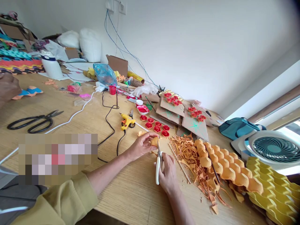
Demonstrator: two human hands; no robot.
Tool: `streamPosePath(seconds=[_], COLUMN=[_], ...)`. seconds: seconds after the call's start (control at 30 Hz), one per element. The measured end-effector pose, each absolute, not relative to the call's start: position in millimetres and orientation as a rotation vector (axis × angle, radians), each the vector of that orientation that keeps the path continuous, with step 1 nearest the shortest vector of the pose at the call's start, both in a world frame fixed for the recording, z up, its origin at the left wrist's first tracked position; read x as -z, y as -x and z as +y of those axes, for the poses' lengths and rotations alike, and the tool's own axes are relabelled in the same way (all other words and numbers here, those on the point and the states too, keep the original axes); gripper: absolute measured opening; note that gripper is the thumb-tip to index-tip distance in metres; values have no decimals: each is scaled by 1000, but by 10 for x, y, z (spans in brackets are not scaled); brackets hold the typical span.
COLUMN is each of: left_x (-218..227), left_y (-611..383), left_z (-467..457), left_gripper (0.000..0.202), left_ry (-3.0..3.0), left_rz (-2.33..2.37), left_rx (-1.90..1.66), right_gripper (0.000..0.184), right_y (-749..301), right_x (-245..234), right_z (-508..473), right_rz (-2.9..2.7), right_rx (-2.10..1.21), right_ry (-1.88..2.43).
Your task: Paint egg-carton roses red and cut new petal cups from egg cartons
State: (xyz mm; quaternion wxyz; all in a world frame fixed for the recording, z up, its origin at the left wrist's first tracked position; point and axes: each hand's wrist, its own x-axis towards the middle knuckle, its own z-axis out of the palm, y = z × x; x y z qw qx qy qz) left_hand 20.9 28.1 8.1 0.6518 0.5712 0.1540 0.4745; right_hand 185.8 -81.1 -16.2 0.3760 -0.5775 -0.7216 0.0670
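Between the fingers of my left hand [142,145] is a small orange egg-carton cup [154,141], held above the table. My right hand [167,172] grips white-handled scissors [157,168], whose blades meet the cup's right edge. Just beyond the hands, several red paper roses [157,126] sit on the wood. A yellow glue gun [127,122] rests left of them, with dark scissor handles partly under it. Orange trimmings [187,153] lie heaped to the right, against an orange egg tray [225,159].
Cardboard sheets [172,107] bearing more red roses are stacked behind. A yellow egg tray [274,187] and a white fan [272,145] stand at the right. Black scissors [38,121], cables and a white bottle [51,65] occupy the left, where another person's hand [9,87] shows.
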Motion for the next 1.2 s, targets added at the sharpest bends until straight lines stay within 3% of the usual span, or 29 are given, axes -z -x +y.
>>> streamPosePath(seconds=[0.73,0.9,1.2], left_x=[-58,-89,-126], left_y=[-201,-188,-160], left_z=[294,282,265], left_gripper=[54,58,47], left_ry=[-1250,-1227,-1159], left_rz=[362,401,361], left_rx=[-1035,-1070,-978], right_gripper=[27,28,20], right_y=[-1865,-1867,-1873], right_x=[238,257,179], right_z=[-825,-832,-815], right_rz=[-1757,-1736,-1811], right_rx=[-349,-361,-144], right_ry=[1375,1381,1378])
